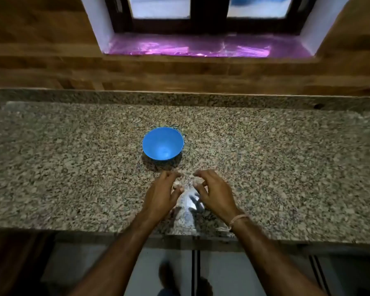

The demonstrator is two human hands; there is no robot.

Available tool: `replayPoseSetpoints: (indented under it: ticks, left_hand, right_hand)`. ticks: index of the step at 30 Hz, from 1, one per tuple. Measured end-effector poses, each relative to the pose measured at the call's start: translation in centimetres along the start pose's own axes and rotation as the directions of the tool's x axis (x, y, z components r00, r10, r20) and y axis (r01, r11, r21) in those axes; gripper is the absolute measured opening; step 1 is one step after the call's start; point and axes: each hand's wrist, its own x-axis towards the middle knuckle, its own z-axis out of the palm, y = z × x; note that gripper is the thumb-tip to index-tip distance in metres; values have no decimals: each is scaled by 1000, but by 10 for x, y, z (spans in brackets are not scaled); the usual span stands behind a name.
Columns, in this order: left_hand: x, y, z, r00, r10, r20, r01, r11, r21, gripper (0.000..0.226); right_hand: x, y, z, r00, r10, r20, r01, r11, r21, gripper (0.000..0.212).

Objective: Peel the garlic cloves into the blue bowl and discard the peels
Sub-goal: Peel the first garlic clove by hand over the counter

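Garlic cloves, pale blurred bits lower centre, just below blue bowl. Left hand and right hand half-curled at them; grip unclear. Likely light, papery-skinned, slippery: pinch by ends.

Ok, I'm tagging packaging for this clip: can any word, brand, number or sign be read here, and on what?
None can be read.
The blue bowl is plain.
The clear plastic bag shows no legible print, though the picture is blurred there.
The granite counter bears no writing.
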Motion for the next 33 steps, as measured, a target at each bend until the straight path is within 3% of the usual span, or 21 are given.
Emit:
replayPoseSetpoints:
  ticks: [4,8,11,13,15,18,20,24,27,33]
  left_hand:
    - [22,-21,25,988,-83,129,78,996,45,34]
    - [27,-43,40,993,-56,107,53,998,27,17]
    - [28,-48,45,990,-138,40,143,969,-200,15]
    - [27,-46,44,960,-269,80,274,838,-472,11]
    - [25,-43,43,900,-394,187,410,618,-671,10]
    - [20,-37,36,789,-509,345,526,269,-806,12]
    - [21,-33,26,744,-518,422,558,132,-820,12]
    - [24,-27,14,696,-520,495,575,-11,-818,15]
    - [28,-17,10,700,-512,498,515,-121,-849,20]
    - [35,8,10,721,-458,519,450,-259,-854,28]
  right_hand:
    - [15,14,19,985,142,100,-139,989,-42,32]
    - [19,23,36,963,230,144,-237,971,32,30]
    - [18,30,55,930,330,159,-358,912,200,26]
    - [23,25,65,910,384,158,-415,851,323,24]
    - [28,13,70,893,410,186,-448,769,456,21]
    - [35,0,75,888,425,177,-438,660,611,19]
    - [37,-4,76,886,430,174,-425,604,674,18]
    - [42,-7,67,898,402,179,-400,577,712,20]
    - [45,-9,54,931,326,166,-341,608,716,22]
    - [44,-3,39,913,353,203,-374,529,761,29]
